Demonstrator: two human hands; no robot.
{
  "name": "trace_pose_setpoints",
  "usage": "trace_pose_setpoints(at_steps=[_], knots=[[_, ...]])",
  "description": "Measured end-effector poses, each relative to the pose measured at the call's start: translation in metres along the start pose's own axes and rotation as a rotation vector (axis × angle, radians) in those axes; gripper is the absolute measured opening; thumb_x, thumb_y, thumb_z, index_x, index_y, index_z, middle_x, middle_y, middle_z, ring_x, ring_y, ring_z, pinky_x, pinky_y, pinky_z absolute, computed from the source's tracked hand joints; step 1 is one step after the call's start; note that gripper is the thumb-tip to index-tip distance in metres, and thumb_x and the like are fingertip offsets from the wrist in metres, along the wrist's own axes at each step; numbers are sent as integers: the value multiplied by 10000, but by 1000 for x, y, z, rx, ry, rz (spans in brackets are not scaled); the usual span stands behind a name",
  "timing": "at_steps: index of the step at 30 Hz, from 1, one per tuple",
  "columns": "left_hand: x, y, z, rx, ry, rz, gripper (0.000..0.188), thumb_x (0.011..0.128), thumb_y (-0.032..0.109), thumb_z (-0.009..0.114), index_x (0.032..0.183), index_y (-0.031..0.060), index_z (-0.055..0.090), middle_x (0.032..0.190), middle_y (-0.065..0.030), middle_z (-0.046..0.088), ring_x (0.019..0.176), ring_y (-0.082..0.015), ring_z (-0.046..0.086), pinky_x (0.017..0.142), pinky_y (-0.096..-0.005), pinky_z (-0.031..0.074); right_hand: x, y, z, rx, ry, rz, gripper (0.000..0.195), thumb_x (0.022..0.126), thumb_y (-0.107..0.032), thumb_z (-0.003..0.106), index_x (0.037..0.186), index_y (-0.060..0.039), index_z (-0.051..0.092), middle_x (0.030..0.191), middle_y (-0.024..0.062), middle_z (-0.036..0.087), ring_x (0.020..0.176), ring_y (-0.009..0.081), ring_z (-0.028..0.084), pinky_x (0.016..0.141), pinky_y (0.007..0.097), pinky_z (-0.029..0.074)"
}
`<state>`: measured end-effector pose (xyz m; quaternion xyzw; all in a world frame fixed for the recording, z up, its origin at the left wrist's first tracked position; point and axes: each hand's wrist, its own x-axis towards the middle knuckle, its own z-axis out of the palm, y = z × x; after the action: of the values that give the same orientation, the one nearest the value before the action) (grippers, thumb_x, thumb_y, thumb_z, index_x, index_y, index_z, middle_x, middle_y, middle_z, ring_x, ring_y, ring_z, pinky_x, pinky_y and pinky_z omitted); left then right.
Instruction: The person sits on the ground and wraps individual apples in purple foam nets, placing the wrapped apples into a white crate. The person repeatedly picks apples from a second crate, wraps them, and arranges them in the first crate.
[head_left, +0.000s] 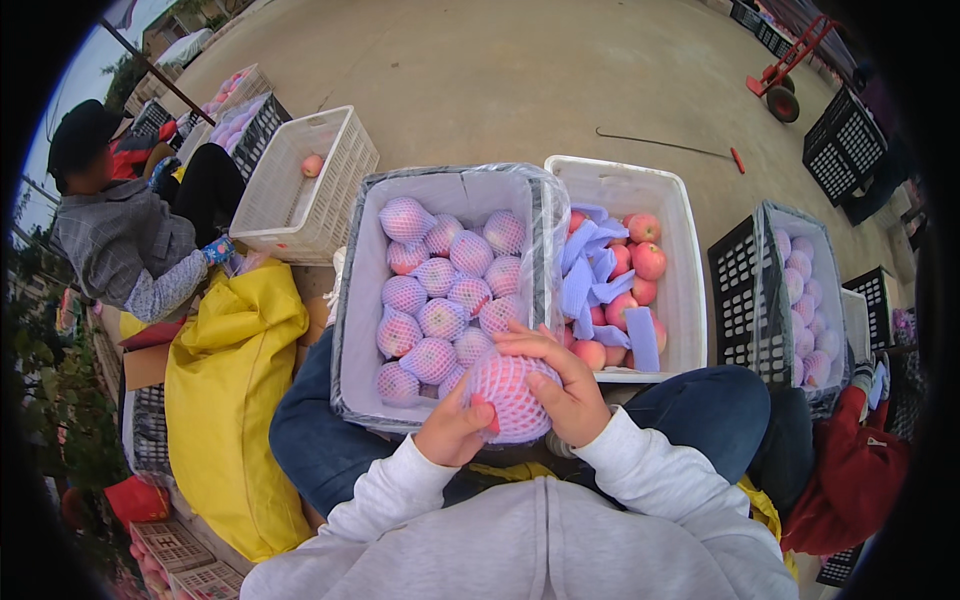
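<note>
Between my two hands, close to my chest, is a red apple (517, 397) in a pale purple foam net sleeve. My left hand (454, 431) grips its left side, the thumb against bare red skin at the edge of the net. Fingers of my right hand (562, 382) curve over the top and right side. Just beyond them stands a plastic-lined crate (352, 300) holding several netted apples (442, 319). To its right, a white crate (694, 300) contains bare apples (647, 260) with flattened purple foam sleeves (592, 259) lying on them.
A large yellow sack (232, 420) lies at my left, beside a seated co-worker (135, 225). Ahead of that person is a white crate (330, 180) with an apple inside. On the right stands a black crate (750, 300) of netted apples. A hooked metal rod (667, 141) and a red hand truck (784, 79) are farther off.
</note>
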<state>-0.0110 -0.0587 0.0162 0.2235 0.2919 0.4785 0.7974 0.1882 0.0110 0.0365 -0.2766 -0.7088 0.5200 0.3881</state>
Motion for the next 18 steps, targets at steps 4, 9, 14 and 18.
trace_pose_setpoints(at_steps=[4, 9, 14, 18], knots=[[0, -5, -4, -32, 99, 95, 912, 883, 336, 808, 1582, 56, 293, 1489, -112, 488, 1352, -250, 517, 1140, -409, 423, 5, -8, 1, -209, -59, -65, 460, 1017, -233, 573, 1431, -36, 533, 1520, 189, 503, 1457, 339, 435, 1234, 477, 241], [48, 29, -49, 687, 397, 378, 876, 833, 199, 820, 1547, 51, 335, 1476, -152, 480, 1349, -304, 506, 1130, -402, 416, 4, -15, 12, -147, 187, 14, 494, 953, -80, 636, 1426, -8, 512, 1484, 187, 509, 1417, 341, 468, 1208, 433, 298], [157, 77, -112, 1489, 685, 553, 906, 779, 290, 865, 1514, 63, 387, 1463, -216, 456, 1333, -369, 500, 1129, -434, 413, 0, -16, 10, -165, 102, 61, 496, 931, -41, 642, 1405, 8, 503, 1408, 193, 536, 1346, 334, 510, 1155, 404, 365], [238, 82, -130, 1600, 862, 410, 950, 784, 432, 855, 1526, 92, 368, 1438, -256, 453, 1208, -467, 581, 1033, -484, 491, -2, -11, 8, -147, 36, 71, 456, 929, -39, 636, 1371, -8, 532, 1381, 188, 547, 1306, 343, 532, 1134, 408, 388]])
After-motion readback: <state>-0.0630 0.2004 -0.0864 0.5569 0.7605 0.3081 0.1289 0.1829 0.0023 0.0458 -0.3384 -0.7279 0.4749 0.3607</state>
